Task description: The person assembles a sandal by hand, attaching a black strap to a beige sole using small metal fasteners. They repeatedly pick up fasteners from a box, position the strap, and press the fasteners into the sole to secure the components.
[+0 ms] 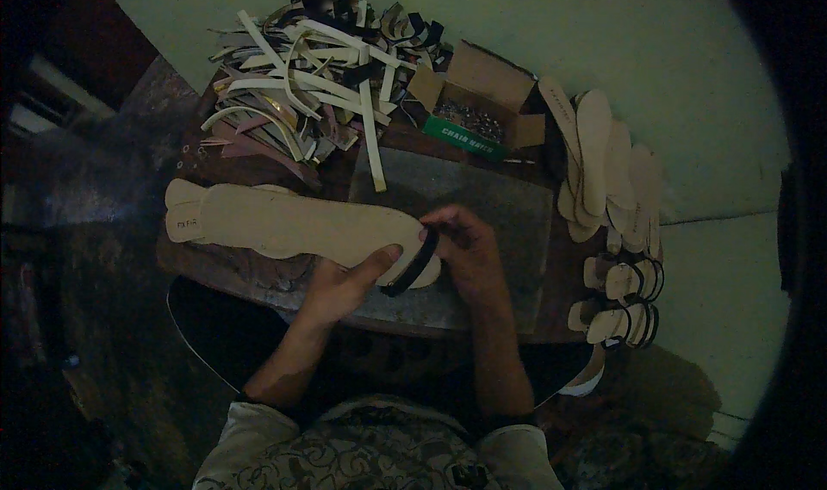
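A long beige sandal sole (327,225) lies across the near half of the table, partly over other beige soles at its left end. My left hand (345,285) grips its near edge, thumb on top and the other fingers hidden underneath. A black strap (413,264) crosses the sole's right end in a low arch. The fingers of my right hand (463,242) are closed in a pinch on the strap's far end, at the sole's edge.
A heap of cut strips (301,85) covers the far left. Behind my right hand stands an open cardboard box (469,124) of small metal pieces. Stacked soles (594,163) and strapped sandals (620,296) line the right edge. A dark flat board (508,201) lies mid-table.
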The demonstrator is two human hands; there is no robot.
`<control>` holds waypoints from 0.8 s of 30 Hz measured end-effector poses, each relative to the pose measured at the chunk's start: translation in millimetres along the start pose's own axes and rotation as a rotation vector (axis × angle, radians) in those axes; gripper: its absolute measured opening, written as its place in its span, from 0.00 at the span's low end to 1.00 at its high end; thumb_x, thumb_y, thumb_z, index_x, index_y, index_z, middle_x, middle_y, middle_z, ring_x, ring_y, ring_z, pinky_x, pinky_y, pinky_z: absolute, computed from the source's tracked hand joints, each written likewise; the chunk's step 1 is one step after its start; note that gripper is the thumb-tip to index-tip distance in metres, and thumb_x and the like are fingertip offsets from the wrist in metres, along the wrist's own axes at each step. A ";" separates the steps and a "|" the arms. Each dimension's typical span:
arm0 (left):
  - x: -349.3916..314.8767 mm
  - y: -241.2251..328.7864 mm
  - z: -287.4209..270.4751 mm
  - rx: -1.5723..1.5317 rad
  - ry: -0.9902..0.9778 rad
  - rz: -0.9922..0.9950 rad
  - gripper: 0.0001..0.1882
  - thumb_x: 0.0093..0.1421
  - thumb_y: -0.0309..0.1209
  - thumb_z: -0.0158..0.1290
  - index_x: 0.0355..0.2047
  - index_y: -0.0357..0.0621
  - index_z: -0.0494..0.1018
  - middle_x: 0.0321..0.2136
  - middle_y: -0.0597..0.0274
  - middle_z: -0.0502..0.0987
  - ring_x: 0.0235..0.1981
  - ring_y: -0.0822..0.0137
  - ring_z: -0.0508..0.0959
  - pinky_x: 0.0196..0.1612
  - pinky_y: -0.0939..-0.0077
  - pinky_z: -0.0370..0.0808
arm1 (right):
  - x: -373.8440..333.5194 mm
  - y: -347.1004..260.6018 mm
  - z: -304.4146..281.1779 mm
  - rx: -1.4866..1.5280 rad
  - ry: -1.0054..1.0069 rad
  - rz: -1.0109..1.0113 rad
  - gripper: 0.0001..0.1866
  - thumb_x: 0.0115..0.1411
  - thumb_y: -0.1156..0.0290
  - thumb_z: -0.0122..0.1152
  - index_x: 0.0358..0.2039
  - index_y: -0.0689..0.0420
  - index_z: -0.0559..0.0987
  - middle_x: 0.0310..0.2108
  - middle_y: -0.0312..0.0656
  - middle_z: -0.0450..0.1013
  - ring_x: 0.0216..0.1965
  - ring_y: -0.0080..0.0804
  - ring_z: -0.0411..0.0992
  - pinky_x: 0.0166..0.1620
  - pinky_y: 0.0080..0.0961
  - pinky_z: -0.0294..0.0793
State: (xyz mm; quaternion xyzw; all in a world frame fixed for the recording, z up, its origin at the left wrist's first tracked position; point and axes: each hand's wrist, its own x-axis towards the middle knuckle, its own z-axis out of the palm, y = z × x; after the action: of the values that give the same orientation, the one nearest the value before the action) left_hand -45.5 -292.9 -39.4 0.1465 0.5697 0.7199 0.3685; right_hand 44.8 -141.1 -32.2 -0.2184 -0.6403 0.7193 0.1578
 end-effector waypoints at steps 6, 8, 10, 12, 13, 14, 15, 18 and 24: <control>0.6 -1.4 1.3 -0.005 -0.004 0.004 0.14 0.56 0.26 0.54 0.43 0.37 0.71 0.39 0.60 0.76 0.42 0.68 0.75 0.45 0.73 0.71 | 1.6 1.7 -1.6 0.060 -0.007 -0.002 0.10 0.51 0.74 0.63 0.34 0.59 0.75 0.32 0.35 0.72 0.35 0.20 0.69 0.40 0.19 0.68; -0.1 -1.5 0.8 0.010 -0.001 0.013 0.14 0.56 0.26 0.55 0.43 0.37 0.71 0.38 0.60 0.76 0.41 0.68 0.75 0.45 0.73 0.71 | 1.5 2.6 -1.4 0.069 -0.006 0.006 0.10 0.51 0.74 0.63 0.34 0.60 0.75 0.32 0.35 0.73 0.35 0.20 0.69 0.40 0.19 0.68; 0.1 0.3 1.6 0.041 -0.006 0.027 0.14 0.56 0.26 0.55 0.43 0.37 0.71 0.38 0.60 0.76 0.41 0.68 0.75 0.45 0.74 0.71 | 1.0 4.8 -4.2 0.066 -0.021 0.031 0.10 0.50 0.79 0.59 0.35 0.59 0.75 0.32 0.34 0.72 0.36 0.22 0.69 0.43 0.21 0.68; 0.1 2.8 2.4 0.054 -0.022 0.031 0.14 0.56 0.26 0.55 0.43 0.37 0.71 0.38 0.60 0.76 0.40 0.69 0.75 0.44 0.74 0.71 | 0.6 6.4 -4.9 0.079 -0.017 0.039 0.11 0.50 0.81 0.57 0.35 0.58 0.75 0.33 0.34 0.72 0.37 0.22 0.69 0.44 0.22 0.68; 0.4 3.2 2.7 0.060 -0.030 0.033 0.14 0.56 0.26 0.55 0.43 0.37 0.71 0.38 0.60 0.76 0.40 0.69 0.75 0.44 0.74 0.71 | 0.4 7.2 -4.1 0.094 -0.006 0.035 0.11 0.50 0.81 0.57 0.35 0.58 0.75 0.33 0.34 0.72 0.37 0.22 0.69 0.44 0.22 0.68; 1.3 2.9 2.6 0.045 -0.034 0.026 0.14 0.56 0.26 0.55 0.43 0.37 0.71 0.38 0.60 0.76 0.40 0.69 0.75 0.44 0.74 0.71 | 0.0 7.5 -3.9 0.108 0.005 0.031 0.11 0.50 0.81 0.57 0.35 0.58 0.75 0.33 0.34 0.72 0.37 0.22 0.69 0.44 0.22 0.68; 1.9 2.7 1.2 0.030 -0.034 0.021 0.14 0.56 0.26 0.55 0.43 0.37 0.71 0.38 0.61 0.76 0.40 0.69 0.75 0.44 0.74 0.71 | -0.2 6.5 -3.4 0.108 -0.003 0.057 0.11 0.50 0.81 0.57 0.35 0.58 0.75 0.33 0.34 0.72 0.38 0.22 0.69 0.44 0.22 0.68; 1.8 1.7 0.7 -0.019 -0.027 0.020 0.14 0.57 0.26 0.54 0.43 0.37 0.71 0.38 0.61 0.76 0.40 0.70 0.75 0.43 0.75 0.71 | -0.7 3.0 -2.7 0.102 -0.017 0.089 0.11 0.50 0.80 0.57 0.36 0.58 0.75 0.34 0.35 0.72 0.38 0.23 0.69 0.44 0.22 0.68; 1.2 4.5 -0.4 0.043 -0.042 0.036 0.14 0.57 0.27 0.54 0.44 0.37 0.71 0.38 0.60 0.76 0.40 0.70 0.75 0.44 0.74 0.71 | -2.7 -4.7 -1.6 0.025 0.009 0.040 0.10 0.51 0.79 0.57 0.36 0.58 0.75 0.34 0.36 0.73 0.38 0.24 0.70 0.44 0.22 0.69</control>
State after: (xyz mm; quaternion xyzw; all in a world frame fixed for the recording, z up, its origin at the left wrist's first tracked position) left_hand -48.2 -292.7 -35.6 0.1796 0.5743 0.7109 0.3641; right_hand 47.6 -140.5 -27.4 -0.2322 -0.6260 0.7294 0.1490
